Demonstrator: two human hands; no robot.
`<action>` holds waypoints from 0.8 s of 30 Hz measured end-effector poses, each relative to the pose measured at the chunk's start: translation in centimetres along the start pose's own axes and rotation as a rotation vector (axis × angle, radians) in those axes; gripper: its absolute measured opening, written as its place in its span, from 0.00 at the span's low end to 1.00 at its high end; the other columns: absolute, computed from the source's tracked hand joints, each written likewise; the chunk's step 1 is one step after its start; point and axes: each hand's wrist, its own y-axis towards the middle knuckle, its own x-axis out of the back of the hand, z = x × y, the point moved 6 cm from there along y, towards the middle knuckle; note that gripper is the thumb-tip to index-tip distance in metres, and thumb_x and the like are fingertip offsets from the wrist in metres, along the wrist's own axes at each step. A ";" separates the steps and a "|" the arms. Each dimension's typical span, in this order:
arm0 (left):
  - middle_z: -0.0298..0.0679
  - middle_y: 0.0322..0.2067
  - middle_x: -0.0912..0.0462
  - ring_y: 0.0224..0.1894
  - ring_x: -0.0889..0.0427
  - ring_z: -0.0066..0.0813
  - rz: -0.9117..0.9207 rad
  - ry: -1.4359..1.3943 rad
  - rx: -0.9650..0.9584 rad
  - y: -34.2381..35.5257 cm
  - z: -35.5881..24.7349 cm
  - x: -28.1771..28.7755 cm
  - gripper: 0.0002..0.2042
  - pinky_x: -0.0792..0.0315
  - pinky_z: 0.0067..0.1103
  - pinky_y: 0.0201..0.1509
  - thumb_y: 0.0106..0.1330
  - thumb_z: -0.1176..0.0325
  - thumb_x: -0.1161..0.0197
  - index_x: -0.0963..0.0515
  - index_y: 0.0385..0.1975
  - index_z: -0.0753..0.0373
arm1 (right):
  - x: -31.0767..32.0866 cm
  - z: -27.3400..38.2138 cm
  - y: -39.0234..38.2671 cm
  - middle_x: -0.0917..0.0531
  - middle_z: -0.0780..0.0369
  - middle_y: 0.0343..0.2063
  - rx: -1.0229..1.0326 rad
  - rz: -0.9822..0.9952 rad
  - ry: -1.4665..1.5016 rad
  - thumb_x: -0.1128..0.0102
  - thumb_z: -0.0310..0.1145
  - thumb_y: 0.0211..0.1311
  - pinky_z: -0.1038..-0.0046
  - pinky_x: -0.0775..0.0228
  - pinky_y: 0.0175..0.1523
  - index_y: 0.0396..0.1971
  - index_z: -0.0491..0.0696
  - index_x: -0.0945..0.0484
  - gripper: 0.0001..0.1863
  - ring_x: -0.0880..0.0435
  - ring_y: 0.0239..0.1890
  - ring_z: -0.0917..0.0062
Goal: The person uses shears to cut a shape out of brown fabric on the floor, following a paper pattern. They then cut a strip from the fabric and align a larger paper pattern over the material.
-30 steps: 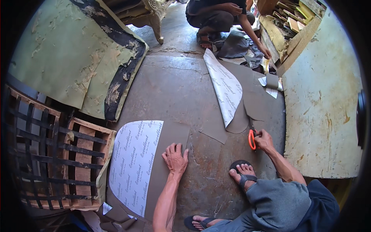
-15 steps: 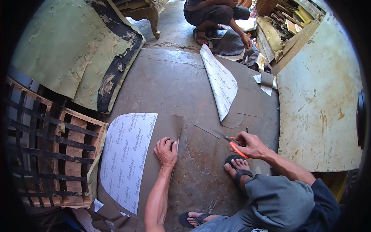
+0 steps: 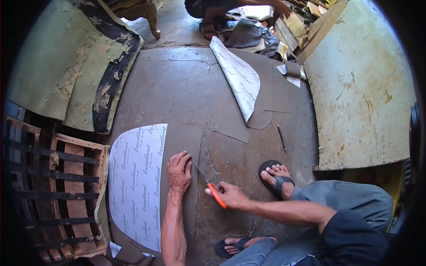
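Note:
My left hand (image 3: 179,170) lies on a brown sheet of upholstery material (image 3: 185,137), its fingers resting flat near the right edge. Beside it on the sheet is a white-backed piece with a rounded left side (image 3: 136,186). In my right hand (image 3: 230,195) is a pair of scissors with orange handles (image 3: 217,197). The thin blades point up and left toward the sheet's right edge, close to my left fingertips. Whether the blades touch the sheet, I cannot tell.
Farther off lies another brown piece, its white backing folded over (image 3: 239,80). A dark pencil (image 3: 282,138) rests on the floor near my sandalled foot (image 3: 277,177). At left stands a strapped wooden frame (image 3: 75,177); at right, a pale board (image 3: 359,93). Another person (image 3: 213,13) crouches at the back.
My right hand has brought the scissors left, from beside my foot to the sheet's edge. The pencil now lies on the floor in plain view. The whole view has shifted somewhat.

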 end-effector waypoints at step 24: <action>0.53 0.72 0.38 0.77 0.46 0.53 0.403 -0.188 0.027 -4.0 -1.1 2.9 0.31 0.52 0.43 0.79 0.54 0.66 0.31 0.27 0.61 0.66 | -8.3 1.1 -3.3 0.20 0.59 0.25 -0.049 -0.256 0.271 0.36 0.68 0.60 0.66 0.27 0.38 0.35 0.40 0.23 0.38 0.20 0.29 0.71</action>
